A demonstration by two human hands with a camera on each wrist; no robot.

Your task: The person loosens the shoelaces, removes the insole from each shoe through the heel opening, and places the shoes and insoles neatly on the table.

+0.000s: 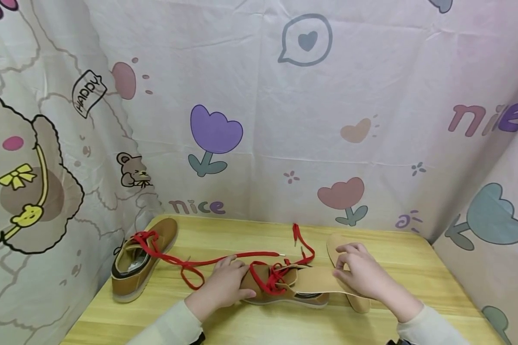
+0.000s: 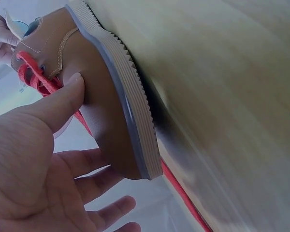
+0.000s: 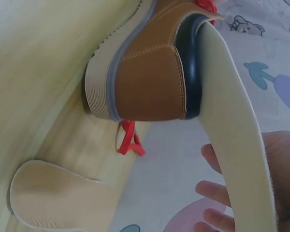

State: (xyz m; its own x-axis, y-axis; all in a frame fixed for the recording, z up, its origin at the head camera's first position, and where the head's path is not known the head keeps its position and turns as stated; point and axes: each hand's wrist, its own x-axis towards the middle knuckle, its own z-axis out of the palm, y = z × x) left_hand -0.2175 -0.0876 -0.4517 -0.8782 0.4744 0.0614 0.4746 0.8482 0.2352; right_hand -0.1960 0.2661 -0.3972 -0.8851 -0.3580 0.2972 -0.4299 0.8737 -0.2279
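A brown shoe [image 1: 259,282] with red laces [image 1: 276,280] lies in front of me, its toe toward my left hand [image 1: 225,282]. That hand grips the toe, thumb on the near side and front fingers round the far side, as the left wrist view shows. A tan insole [image 1: 321,279] with a pale underside sticks out of the shoe's opening. Over its outer end rests my right hand [image 1: 360,270], thumb along the top. In the right wrist view its fingers [image 3: 215,191] hang loosely past the insole's far side; the thumb is hidden there.
Another brown shoe [image 1: 140,263] stands at the left, its long red lace [image 1: 237,256] trailing toward the middle. Beneath the right hand lies a second insole [image 1: 358,303] on the wooden table [image 1: 406,268]. Printed cloth [image 1: 259,96] hangs behind and at both sides.
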